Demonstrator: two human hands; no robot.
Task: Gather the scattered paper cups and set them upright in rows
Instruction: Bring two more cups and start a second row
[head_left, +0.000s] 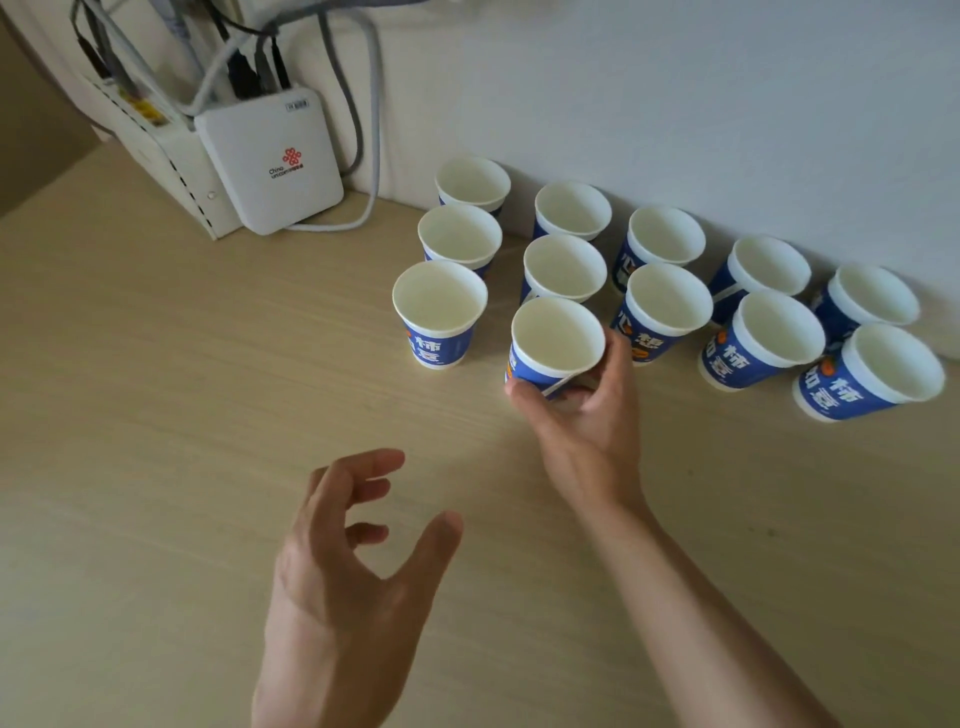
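Several blue-and-white paper cups stand upright in rows on the pale wooden table (156, 415), near the white wall. My right hand (587, 415) grips the lower part of one paper cup (556, 338) at the front of the second column, between the front-left cup (439, 312) and another cup (665, 306) to its right. The held cup stands upright, mouth up. My left hand (343, 561) hovers over the table nearer to me, fingers spread and holding nothing.
A white router box (270, 161) and a second white device (171, 171) lean against the wall at the back left, with grey and black cables (363, 130) running up. The rightmost cups (872, 374) stand near the frame's right edge.
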